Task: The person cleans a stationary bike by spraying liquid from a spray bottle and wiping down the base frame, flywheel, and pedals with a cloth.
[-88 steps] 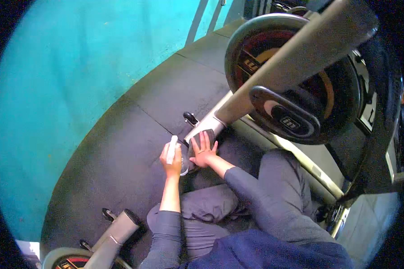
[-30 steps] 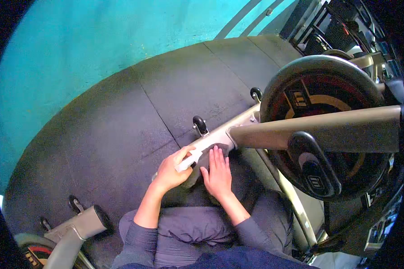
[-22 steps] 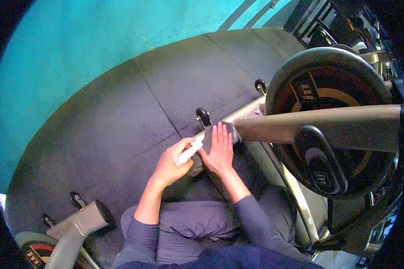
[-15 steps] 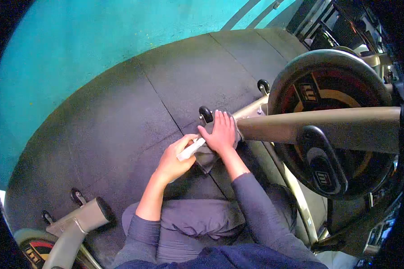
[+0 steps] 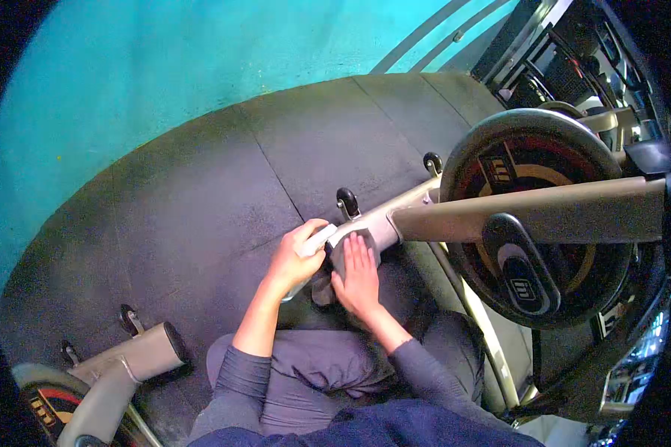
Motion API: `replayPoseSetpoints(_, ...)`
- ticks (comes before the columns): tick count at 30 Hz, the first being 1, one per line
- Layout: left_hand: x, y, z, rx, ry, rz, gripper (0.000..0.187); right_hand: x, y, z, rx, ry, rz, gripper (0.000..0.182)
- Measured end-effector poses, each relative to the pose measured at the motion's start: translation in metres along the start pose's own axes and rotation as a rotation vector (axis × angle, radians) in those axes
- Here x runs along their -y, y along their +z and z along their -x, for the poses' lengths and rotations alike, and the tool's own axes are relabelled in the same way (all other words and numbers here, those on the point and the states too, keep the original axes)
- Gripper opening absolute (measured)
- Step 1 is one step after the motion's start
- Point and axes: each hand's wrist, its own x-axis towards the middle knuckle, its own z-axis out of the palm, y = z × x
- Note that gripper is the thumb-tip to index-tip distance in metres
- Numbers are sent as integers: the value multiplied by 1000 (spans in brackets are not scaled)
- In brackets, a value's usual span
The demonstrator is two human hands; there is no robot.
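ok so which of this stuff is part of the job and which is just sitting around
In use:
- white-topped bottle, in the left hand
- dark cloth, under the right hand
- base bar the cloth is against

Just around:
- second base, lower left
- pedal
- teal wall

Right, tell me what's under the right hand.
A dark cloth lies under the right hand, against the silver base bar. The bar's surface beneath the cloth can't be seen.

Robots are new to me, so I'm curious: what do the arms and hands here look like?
They are a person's. The left hand and right hand are bare, without gloves. Close-fitting, plain dark grey-blue fabric sleeves, lightly creased, end well short of the wrists. No cables or markings show.
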Motion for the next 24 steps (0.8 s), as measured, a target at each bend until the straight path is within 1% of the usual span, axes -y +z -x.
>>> replayPoseSetpoints(3, -5, -7, 1, 9, -18, -55, 41, 9, 0, 3, 10, -38, 28, 79)
replayPoseSetpoints(5, -3, -10, 0, -9, -34, -31, 40, 8, 2, -6, 0, -71, 58, 77)
replayPoseSetpoints(7, 1, -11, 0, -23, -53, -3, 40, 7, 4, -18, 12, -153, 92, 76)
replayPoseSetpoints(8, 4, -11, -1, -40, -48, -12, 40, 6, 5, -24, -38, -178, 83, 70)
replayPoseSetpoints(9, 7, -9, -1, -56, -43, -19, 39, 6, 7, -31, -34, -174, 81, 70)
replayPoseSetpoints(11, 5, -5, -1, -54, -45, -28, 39, 4, 13, -50, 22, -223, 108, 63)
replayPoseSetpoints(12, 5, -4, -2, -55, -38, -51, 39, 5, 19, -60, -77, -265, 140, 48)
replayPoseSetpoints(13, 5, -4, -3, -55, -32, -78, 40, 8, 20, -71, -81, -261, 132, 48)
replayPoseSetpoints(15, 1, -8, -4, -58, -22, -83, 40, 10, 24, -85, 217, -179, 78, 38)
replayPoseSetpoints(16, 0, -8, -4, -63, -7, -77, 41, 9, 27, -90, 119, -238, 103, 30)
replayPoseSetpoints(17, 1, -8, -4, -58, -7, -76, 41, 10, 28, -95, 120, -233, 103, 30)
replayPoseSetpoints(19, 3, -9, -5, -59, -47, -78, 41, 14, 30, -107, 294, -173, 209, 25)
replayPoseSetpoints(20, 5, -9, -6, -62, -46, -80, 41, 17, 30, -109, 274, -173, 241, 20)
replayPoseSetpoints(21, 6, -9, -6, -64, -20, -87, 41, 18, 29, -110, 273, -176, 240, 20)
replayPoseSetpoints(23, 6, -10, -5, -66, 9, -93, 41, 19, 25, -110, 347, -117, 148, 20)
replayPoseSetpoints(24, 1, -13, -4, -10, -22, -47, 43, 19, 23, -106, 342, -118, 151, 20)
